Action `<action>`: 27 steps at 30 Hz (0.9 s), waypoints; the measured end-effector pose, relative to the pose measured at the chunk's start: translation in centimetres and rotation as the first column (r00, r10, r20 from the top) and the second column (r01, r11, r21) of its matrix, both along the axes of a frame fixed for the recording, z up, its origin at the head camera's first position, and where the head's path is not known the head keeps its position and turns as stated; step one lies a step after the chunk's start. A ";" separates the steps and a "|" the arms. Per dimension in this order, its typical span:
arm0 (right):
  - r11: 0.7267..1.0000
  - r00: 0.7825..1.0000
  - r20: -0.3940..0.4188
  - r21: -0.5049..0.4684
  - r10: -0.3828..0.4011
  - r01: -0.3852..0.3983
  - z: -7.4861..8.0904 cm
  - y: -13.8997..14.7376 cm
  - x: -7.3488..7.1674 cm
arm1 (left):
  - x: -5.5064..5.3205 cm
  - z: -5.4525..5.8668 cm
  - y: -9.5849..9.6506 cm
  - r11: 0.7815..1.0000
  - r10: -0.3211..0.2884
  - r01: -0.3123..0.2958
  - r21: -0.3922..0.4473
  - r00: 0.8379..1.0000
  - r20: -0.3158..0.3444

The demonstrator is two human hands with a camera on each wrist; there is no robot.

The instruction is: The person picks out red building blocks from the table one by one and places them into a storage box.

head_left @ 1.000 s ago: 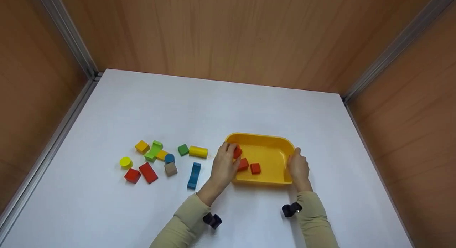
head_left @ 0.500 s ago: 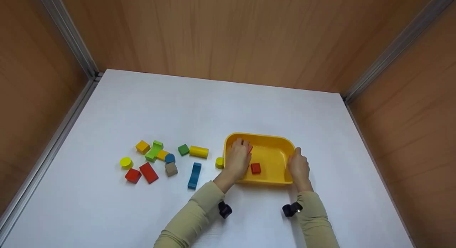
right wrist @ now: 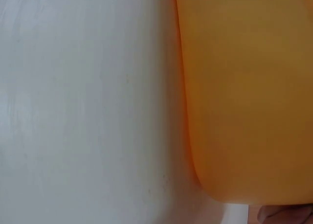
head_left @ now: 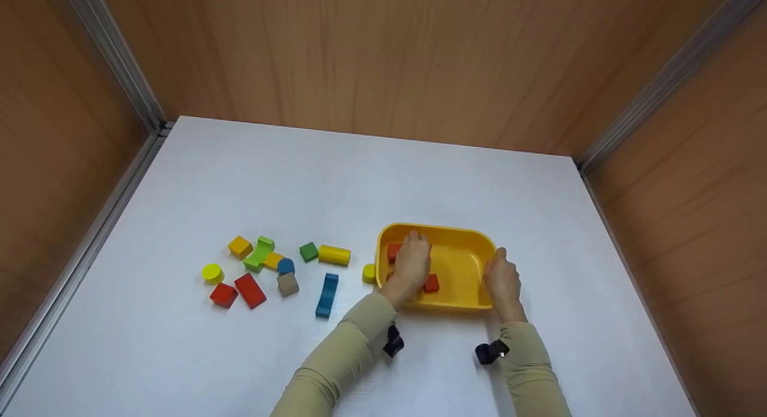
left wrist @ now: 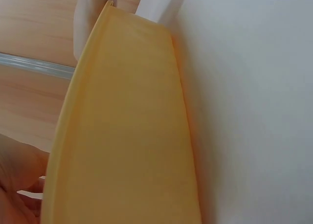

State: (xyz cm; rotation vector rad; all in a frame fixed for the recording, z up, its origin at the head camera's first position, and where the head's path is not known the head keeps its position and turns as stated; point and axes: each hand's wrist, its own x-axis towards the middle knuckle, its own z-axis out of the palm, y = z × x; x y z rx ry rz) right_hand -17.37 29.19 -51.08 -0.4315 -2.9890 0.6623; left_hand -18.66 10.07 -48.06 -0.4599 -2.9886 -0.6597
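My left hand [head_left: 412,262] reaches down into the left half of a yellow plastic tray [head_left: 461,228], its fingertips pointing away from me. Beside it in the tray are red blocks: one red block [head_left: 394,251] to its left and a small red cube [head_left: 431,283] to its right. Whether its fingers hold a block I cannot tell. In the left wrist view, that hand [left wrist: 19,177] is partly hidden behind the tray's wall [left wrist: 127,121]. My right hand [head_left: 503,282] grips the tray's right rim. Only its fingertips [right wrist: 286,215] show beyond the tray in the right wrist view.
Left of the tray lie a short yellow cylinder [head_left: 368,274], a longer yellow cylinder [head_left: 334,255], a green cube [head_left: 308,251] and a blue arched block [head_left: 326,295]. Farther left sits a loose group with a red rectangular block [head_left: 250,290]. Wooden walls surround the white table [head_left: 359,171].
My left hand has moved rightward, farther into the tray, uncovering the short yellow cylinder outside it and a red block behind. My right hand and the tray have stayed in place.
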 end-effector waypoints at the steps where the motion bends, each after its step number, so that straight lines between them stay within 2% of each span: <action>1: 1.000 1.000 0.003 -0.002 0.000 0.000 0.0 0.0 0.0 | -0.1 -0.1 0.2 1.000 0.003 -0.003 -0.015 1.000 -0.005; 7: 1.000 1.000 -0.018 0.003 0.013 -0.013 0.0 0.0 0.0 | -0.6 -0.8 1.0 0.996 0.018 -0.023 -0.088 0.998 -0.059; 12: 0.999 0.998 -0.055 0.020 0.028 -0.027 -0.3 0.1 0.1 | -0.8 -1.3 1.5 0.995 0.032 -0.033 -0.094 0.999 -0.017; 15: 0.999 0.998 -0.051 0.021 0.025 -0.024 -0.3 0.0 0.1 | -0.9 -1.6 1.6 0.995 0.040 -0.038 -0.097 0.999 0.012; 27: 1.000 1.000 -0.024 0.014 0.010 -0.009 -0.4 0.2 -0.1 | -1.1 -2.2 1.8 0.989 0.054 -0.054 -0.138 0.999 0.002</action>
